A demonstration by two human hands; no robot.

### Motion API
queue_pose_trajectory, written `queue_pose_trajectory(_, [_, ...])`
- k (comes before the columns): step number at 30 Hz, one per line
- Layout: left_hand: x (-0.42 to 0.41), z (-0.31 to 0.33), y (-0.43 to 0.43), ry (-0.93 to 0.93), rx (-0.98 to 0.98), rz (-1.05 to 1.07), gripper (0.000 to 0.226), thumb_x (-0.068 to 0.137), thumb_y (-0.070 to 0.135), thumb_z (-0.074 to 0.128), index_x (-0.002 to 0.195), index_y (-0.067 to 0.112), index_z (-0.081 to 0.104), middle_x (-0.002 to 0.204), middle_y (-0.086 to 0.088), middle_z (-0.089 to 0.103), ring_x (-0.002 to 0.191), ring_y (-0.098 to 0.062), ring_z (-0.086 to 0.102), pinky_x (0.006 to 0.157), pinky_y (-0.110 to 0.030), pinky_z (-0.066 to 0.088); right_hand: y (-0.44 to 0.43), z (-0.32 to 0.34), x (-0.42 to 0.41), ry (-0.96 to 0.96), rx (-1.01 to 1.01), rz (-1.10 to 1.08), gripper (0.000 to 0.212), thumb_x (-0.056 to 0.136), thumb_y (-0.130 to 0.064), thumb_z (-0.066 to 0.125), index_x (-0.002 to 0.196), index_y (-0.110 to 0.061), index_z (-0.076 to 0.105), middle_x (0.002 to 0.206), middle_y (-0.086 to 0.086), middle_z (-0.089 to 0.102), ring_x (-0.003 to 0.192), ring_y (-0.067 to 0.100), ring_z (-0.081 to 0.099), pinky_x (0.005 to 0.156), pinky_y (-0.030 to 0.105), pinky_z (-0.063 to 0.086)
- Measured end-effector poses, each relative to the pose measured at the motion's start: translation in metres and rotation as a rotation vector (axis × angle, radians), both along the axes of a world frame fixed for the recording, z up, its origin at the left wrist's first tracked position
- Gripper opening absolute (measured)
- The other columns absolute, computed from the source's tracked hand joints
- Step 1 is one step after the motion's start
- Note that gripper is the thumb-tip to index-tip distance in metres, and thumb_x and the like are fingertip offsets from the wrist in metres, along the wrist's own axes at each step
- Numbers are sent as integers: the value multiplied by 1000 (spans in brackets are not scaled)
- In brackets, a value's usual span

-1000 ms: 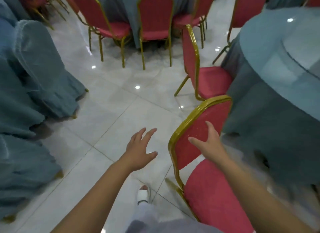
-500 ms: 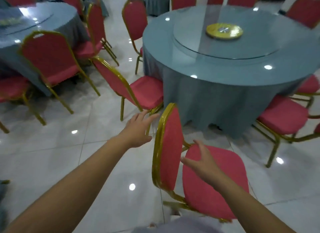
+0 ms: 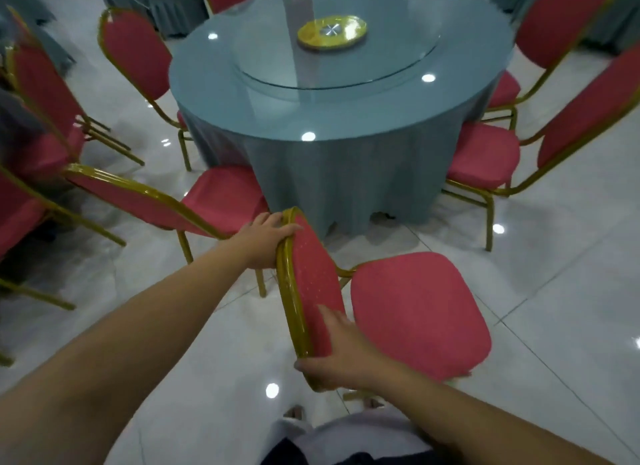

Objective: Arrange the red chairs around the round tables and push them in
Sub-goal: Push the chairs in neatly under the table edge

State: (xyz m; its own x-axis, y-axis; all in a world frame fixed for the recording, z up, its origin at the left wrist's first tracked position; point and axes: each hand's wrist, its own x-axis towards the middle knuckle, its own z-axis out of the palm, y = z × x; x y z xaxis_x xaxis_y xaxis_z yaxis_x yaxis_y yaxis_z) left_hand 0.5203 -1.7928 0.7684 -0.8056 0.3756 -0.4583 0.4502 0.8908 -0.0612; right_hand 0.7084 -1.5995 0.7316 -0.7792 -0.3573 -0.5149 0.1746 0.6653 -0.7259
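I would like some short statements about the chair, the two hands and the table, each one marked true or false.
1. A gold disc lies at the middle of the round table. True.
2. The right hand rests on the table. False: it holds the red chair low on the backrest frame.
3. The left hand grips the top of the chair's backrest. True.
4. The chair is pushed in under the table. False: its seat stands clear of the tablecloth.

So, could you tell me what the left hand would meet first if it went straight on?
The left hand grips the chair backrest; beyond it, probably the tablecloth, though depth is unclear.
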Motion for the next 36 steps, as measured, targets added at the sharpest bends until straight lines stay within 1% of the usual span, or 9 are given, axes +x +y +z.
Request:
queue_pose_trajectory(5, [-45,-9,0,-22,4,-134,81,84,42,68,149,46,21,158,-7,16,145,-38,13,113,-58,26,-44,-11,16,-10,188,-74,120,74,-68,68,155,-32,-14,164,1,12,145,29,26,116,49,28])
queue_pose_trajectory(9, [-62,-18,0,-23,0,-279,79,81,47,71,147,45,28,160,-8,16,147,-37,11,116,-54,21,-69,-24,29,85,317,-266,99,85,-48,64,153,-37,-8,150,6,39,125,28,49,104,43,44])
queue_pose_trajectory(15, [-61,-31,-14,60,255,-368,45,79,45,71,121,37,57,141,5,48,140,-23,31,115,-49,17,-80,-39,41,100,120,-583,91,82,-19,58,149,-56,9,121,-5,54,91,10,56,68,22,46])
queue_pose_trajectory(18, [-49,-32,-24,101,289,-344,39,78,48,72,114,38,60,134,8,52,139,-20,32,115,-54,13,-76,-40,48,93,98,-575,95,74,-20,60,145,-63,15,115,-13,51,86,0,51,64,12,37])
queue_pose_trajectory(22, [-39,-31,-43,129,302,-291,36,78,53,69,109,39,61,128,10,54,136,-17,36,115,-53,13,-66,-41,44,80,113,-442,96,74,-23,64,143,-66,13,109,-16,51,83,-3,49,61,11,33])
queue_pose_trajectory(26, [-19,-34,-63,123,292,-148,29,77,57,67,101,43,58,114,14,52,127,-13,42,114,-56,16,-29,-34,36,43,116,-291,97,76,-18,66,138,-72,14,109,-10,57,90,12,61,68,26,54])
queue_pose_trajectory(29, [11,-36,-63,112,293,-14,23,78,59,64,87,44,51,100,17,46,106,-10,47,112,-56,21,27,-27,22,36,211,-117,90,78,-21,66,137,-71,20,110,-10,59,95,13,59,81,35,55])
queue_pose_trajectory(33, [60,-38,-28,89,382,116,23,82,52,62,90,39,45,96,8,43,97,-17,47,95,-43,42,128,-13,-22,72,409,-50,57,81,-26,71,133,-43,53,119,-12,62,109,13,57,91,31,48])
queue_pose_trajectory(36, [91,-46,14,6,561,166,27,87,40,61,112,39,49,99,9,39,95,-16,46,81,-27,45,206,-2,-58,171,558,-223,59,83,-29,76,137,-30,54,137,-7,55,124,17,51,103,34,44])
